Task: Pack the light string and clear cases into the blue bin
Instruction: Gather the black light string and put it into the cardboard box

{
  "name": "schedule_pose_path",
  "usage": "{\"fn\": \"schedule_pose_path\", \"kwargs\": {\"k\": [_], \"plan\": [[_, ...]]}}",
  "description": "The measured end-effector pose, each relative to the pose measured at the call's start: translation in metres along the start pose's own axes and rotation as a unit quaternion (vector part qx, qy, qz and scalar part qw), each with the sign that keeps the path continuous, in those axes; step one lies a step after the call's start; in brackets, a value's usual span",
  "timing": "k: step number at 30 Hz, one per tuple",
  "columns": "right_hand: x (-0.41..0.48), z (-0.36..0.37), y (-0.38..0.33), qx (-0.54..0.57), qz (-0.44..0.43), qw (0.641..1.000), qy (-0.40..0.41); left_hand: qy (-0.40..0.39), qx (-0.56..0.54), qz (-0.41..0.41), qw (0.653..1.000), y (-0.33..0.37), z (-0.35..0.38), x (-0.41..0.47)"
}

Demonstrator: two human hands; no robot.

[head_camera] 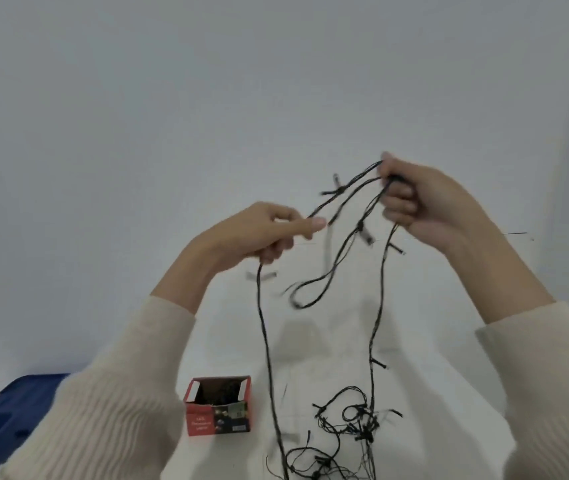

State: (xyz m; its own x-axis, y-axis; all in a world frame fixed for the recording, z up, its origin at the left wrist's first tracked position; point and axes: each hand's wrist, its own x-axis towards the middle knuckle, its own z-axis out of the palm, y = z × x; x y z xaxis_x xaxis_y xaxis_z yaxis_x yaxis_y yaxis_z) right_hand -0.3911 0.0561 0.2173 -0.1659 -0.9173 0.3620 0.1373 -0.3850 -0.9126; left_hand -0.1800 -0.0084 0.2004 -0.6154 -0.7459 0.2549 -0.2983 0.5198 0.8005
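A black light string (378,306) with small bulbs hangs from both raised hands. My right hand (421,202) is closed on a bunch of gathered loops at the upper right. Lower and to the left, my left hand (269,233) pinches one strand that runs up to the right hand and also drops straight down. The remaining length lies tangled (349,431) on the white table at the bottom centre. A corner of the blue bin (2,414) shows at the bottom left, partly behind my left sleeve. No clear cases are in view.
A small red cardboard box (219,407), open on top with something dark inside, stands on the white table (310,341) between the bin and the tangle. A pale wall fills the upper view.
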Motion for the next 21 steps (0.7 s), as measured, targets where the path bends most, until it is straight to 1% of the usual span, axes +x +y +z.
{"fn": "schedule_pose_path", "kwargs": {"k": [1,2,3,5,6,7,8,9,11,12,13,14,16,17,19,21], "plan": [[0.001,-0.007,-0.002,0.004,-0.015,0.999,0.039,-0.033,-0.014,-0.010,0.999,-0.011,-0.002,-0.004],[0.002,-0.013,-0.001,-0.046,-0.034,0.995,0.077,-0.048,-0.029,-0.013,0.998,-0.020,-0.003,-0.007],[0.003,-0.015,0.003,-0.132,-0.053,0.983,0.112,-0.049,-0.035,-0.013,0.998,-0.027,-0.005,-0.009],[0.003,-0.013,0.012,-0.312,-0.077,0.934,0.157,-0.017,-0.019,-0.014,1.000,-0.035,-0.010,-0.008],[0.003,-0.011,0.016,-0.395,-0.087,0.899,0.169,0.009,-0.022,-0.010,1.000,-0.035,-0.013,-0.007],[0.003,-0.011,0.019,-0.476,-0.097,0.858,0.169,0.033,-0.034,-0.002,0.999,-0.032,-0.014,-0.006],[0.001,-0.008,0.020,-0.532,-0.098,0.826,0.155,0.054,-0.037,0.013,0.998,-0.026,-0.015,-0.005],[-0.001,-0.005,0.019,-0.547,-0.089,0.823,0.124,0.071,-0.015,0.034,0.997,-0.018,-0.015,-0.003],[-0.005,0.008,0.015,-0.461,-0.056,0.885,0.019,0.098,0.079,0.092,0.988,-0.001,-0.010,0.004],[-0.007,0.016,0.012,-0.426,-0.039,0.903,-0.033,0.105,0.131,0.126,0.978,0.008,-0.006,0.008],[-0.007,0.022,0.010,-0.416,-0.032,0.906,-0.074,0.113,0.179,0.160,0.964,0.016,-0.002,0.010],[-0.007,0.027,0.008,-0.411,-0.032,0.906,-0.095,0.130,0.212,0.186,0.951,0.021,0.000,0.012],[-0.006,0.027,0.005,-0.368,-0.040,0.924,-0.094,0.180,0.232,0.205,0.934,0.022,-0.001,0.014],[-0.005,0.023,0.004,-0.340,-0.042,0.936,-0.086,0.201,0.226,0.201,0.932,0.016,-0.003,0.013],[-0.003,0.014,0.003,-0.295,-0.039,0.953,-0.063,0.212,0.226,0.174,0.935,-0.005,-0.004,0.012],[-0.001,0.005,0.005,-0.243,-0.050,0.969,-0.004,0.201,0.206,0.124,0.950,-0.032,-0.002,0.011]]}}
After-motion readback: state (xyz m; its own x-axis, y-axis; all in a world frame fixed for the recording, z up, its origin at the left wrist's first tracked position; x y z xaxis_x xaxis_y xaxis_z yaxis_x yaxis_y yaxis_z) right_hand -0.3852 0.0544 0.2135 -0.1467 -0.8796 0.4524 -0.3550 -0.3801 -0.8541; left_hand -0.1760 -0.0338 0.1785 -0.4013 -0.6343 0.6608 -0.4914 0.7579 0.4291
